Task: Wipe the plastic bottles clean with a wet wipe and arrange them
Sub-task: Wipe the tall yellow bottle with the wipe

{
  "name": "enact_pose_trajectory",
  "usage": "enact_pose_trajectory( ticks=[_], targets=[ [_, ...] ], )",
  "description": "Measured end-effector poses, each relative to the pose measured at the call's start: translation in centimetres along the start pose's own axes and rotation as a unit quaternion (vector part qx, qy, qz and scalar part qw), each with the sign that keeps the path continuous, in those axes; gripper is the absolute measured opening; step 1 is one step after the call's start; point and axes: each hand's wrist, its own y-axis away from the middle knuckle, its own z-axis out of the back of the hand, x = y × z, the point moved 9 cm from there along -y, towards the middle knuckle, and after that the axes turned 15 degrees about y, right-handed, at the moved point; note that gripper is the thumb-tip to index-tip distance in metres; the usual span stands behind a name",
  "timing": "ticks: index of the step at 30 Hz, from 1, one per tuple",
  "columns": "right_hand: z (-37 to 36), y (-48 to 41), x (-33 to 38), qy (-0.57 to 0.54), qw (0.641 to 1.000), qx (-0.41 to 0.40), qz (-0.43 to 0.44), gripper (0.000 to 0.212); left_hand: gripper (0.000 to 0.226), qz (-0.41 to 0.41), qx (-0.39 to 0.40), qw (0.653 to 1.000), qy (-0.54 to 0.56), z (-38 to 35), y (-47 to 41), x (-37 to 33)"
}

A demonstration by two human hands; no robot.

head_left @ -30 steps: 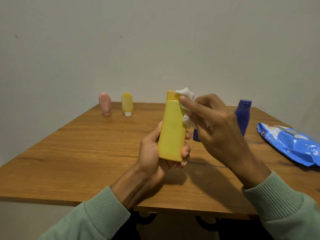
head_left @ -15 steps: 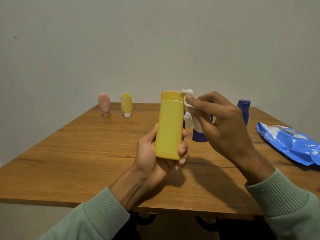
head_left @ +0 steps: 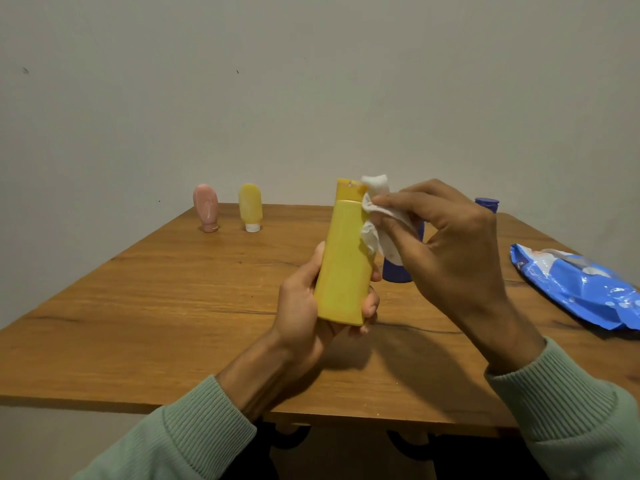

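The left hand [head_left: 304, 306] curls round the lower half of the yellow bottle [head_left: 346, 265], holding it upright above mid-bench [head_left: 156, 306]. The right hand [head_left: 450, 244] pinches a crumpled wet wipe [head_left: 375, 216] against the bottle's shoulder (its 2 o'clock side). A blue bottle [head_left: 398, 273] stands behind, mostly hidden. At the bench's 11 o'clock stand a pink bottle [head_left: 206, 207] and a small yellow bottle [head_left: 250, 206]. A wipes pack [head_left: 581, 289] lies at 3 o'clock.

Above the middle of the table [head_left: 138, 306], the left hand [head_left: 301, 306] held a bottle [head_left: 343, 271] upright. The right hand [head_left: 450, 244], to its right, pressed a wipe [head_left: 375, 209] against the bottle's upper right edge. On the table's far left stood a small bottle [head_left: 206, 207], with a second small bottle [head_left: 250, 206] just right of it. A half-hidden bottle [head_left: 398, 273] stood behind the right hand, and a wipes pack [head_left: 575, 292] lay at the right edge.
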Motion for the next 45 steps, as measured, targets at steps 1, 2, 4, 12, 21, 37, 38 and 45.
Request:
enact_pose_trajectory(
  ticks=[1,2,4,12,21,37,38,45],
  targets=[
    [0.3,-0.1,-0.4,0.001,1.000,-0.010,-0.016,0.021,0.065,-0.001,0.002,1.000,-0.014,-0.1,0.0,0.0],
    [0.5,-0.1,-0.7,0.004,0.999,-0.022,-0.032,0.020,0.065,0.000,0.005,1.000,-0.026,-0.2,0.1,0.1],
    [0.7,0.0,-0.9,0.003,0.998,-0.033,-0.048,0.019,0.065,0.002,0.004,0.999,-0.041,-0.2,0.2,0.1],
    [-2.6,0.9,3.6,-0.027,0.980,0.176,0.087,0.022,0.062,-0.023,-0.025,0.997,-0.066,0.3,0.4,-0.3],
    [-2.1,0.4,2.7,0.016,0.982,0.184,0.038,0.023,0.059,0.009,-0.029,0.999,-0.024,0.5,0.2,0.4],
    [0.2,-0.7,-1.9,-0.009,0.997,0.036,-0.064,0.020,0.069,0.111,0.006,0.993,0.049,-0.1,0.4,1.9],
    [0.0,-0.6,-2.0,-0.011,0.997,0.041,-0.069,0.019,0.069,0.113,0.009,0.992,0.060,-0.3,0.4,1.9],
    [-3.6,0.7,0.7,-0.018,0.966,0.259,-0.018,0.024,0.060,0.073,-0.071,0.988,0.113,1.4,0.1,1.1]
  ],
)
